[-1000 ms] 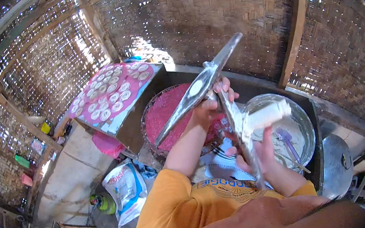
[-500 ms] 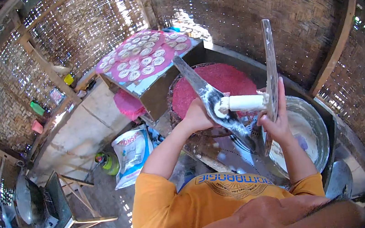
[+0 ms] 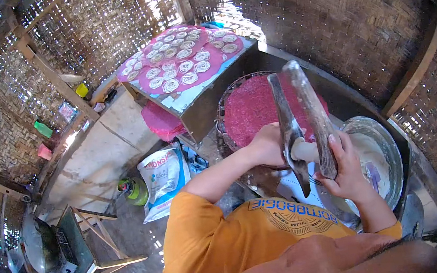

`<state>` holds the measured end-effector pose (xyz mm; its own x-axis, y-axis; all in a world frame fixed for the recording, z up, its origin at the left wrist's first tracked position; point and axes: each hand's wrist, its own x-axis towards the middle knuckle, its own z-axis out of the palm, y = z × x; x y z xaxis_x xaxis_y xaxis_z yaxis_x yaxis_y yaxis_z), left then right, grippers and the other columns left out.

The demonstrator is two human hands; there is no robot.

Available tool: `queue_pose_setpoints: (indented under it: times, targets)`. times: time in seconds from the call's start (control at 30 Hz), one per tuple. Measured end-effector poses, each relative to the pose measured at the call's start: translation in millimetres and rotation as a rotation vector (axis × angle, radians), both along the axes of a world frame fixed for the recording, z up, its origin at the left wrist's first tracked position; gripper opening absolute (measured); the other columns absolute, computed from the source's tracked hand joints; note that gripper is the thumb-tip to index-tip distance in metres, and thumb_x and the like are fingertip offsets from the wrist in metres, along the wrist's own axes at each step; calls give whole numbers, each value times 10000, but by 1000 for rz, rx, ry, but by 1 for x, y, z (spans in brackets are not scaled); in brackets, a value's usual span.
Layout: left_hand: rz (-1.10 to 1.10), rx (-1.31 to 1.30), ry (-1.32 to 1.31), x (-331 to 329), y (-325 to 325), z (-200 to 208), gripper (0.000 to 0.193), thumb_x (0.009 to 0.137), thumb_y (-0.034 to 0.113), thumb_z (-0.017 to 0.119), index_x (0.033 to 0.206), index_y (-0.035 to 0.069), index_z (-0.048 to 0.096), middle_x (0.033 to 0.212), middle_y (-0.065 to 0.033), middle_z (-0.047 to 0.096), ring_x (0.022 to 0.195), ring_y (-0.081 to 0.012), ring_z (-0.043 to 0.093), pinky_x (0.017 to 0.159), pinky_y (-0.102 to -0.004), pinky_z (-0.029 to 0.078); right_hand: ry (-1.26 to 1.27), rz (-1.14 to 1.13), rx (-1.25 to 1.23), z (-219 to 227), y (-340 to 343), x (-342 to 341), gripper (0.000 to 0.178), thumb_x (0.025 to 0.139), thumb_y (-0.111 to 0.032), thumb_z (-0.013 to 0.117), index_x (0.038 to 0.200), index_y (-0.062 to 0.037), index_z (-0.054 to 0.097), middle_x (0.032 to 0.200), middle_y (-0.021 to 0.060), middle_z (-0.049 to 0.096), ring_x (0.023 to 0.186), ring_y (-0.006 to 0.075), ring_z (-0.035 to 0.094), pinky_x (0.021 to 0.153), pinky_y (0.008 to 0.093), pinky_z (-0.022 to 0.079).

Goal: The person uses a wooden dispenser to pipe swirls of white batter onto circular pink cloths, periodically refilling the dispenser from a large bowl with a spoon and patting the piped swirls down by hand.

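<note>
A hand dough press with two long wooden handles and a white cylinder (image 3: 304,151) between them is in front of my chest. My left hand (image 3: 268,144) is closed on the press at the darker, dough-smeared handle (image 3: 283,111); the handle partly hides its fingers. My right hand (image 3: 346,168) wraps the lower part of the paler handle (image 3: 311,110), with fingertips showing on its near face. Beyond the press lies a round basket tray (image 3: 220,122) lined with pink mesh (image 3: 251,111). Beside my right forearm stands a large metal basin (image 3: 390,139) holding pale dough or batter.
Farther back, a box-like table (image 3: 192,102) carries pink mesh sheets with several coiled noodle-like rounds (image 3: 185,66). On the floor at left are a white sack (image 3: 164,179) and a green gas cylinder (image 3: 136,192). A wooden stand (image 3: 82,254) is lower left. Woven walls (image 3: 319,18) enclose the space.
The press has turned in my hands, and its handles now appear closer together, with less of the white cylinder showing. Both hands keep hold. The whole view has shifted slightly.
</note>
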<state>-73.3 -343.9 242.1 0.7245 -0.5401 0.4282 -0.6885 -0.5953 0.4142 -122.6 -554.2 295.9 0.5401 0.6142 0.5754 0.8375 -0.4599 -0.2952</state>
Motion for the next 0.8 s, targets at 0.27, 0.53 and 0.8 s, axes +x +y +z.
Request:
queue_pose_setpoints:
  times: [0.27, 0.53, 0.8]
  targets:
    - [-102, -172, 38, 16, 33, 1, 344, 606, 338, 649, 864, 117, 591, 777, -111, 584, 769, -277, 573, 685, -365, 455, 80, -122, 77, -31, 48, 15, 850, 608, -219, 700, 1297, -105, 215, 1134, 264, 360, 978, 445, 444, 750, 447, 439]
    - [-483, -393, 401, 76, 76, -17, 853, 466, 228, 802, 1193, 60, 388, 1080, -106, 516, 1015, -216, 496, 881, -337, 375, 1605, 344, 514, -57, 46, 40, 932, 549, -363, 730, 1290, -52, 257, 1252, 165, 355, 1082, 268, 436, 892, 378, 358]
    - [-1706, -1253, 821, 91, 85, 90, 1024, 506, 95, 685, 1345, 217, 111, 1333, -163, 266, 1208, -367, 288, 945, -463, 292, 1926, 461, 510, -46, 51, 53, 902, 560, -371, 719, 1275, -38, 281, 1212, 165, 398, 1062, 276, 452, 867, 392, 378]
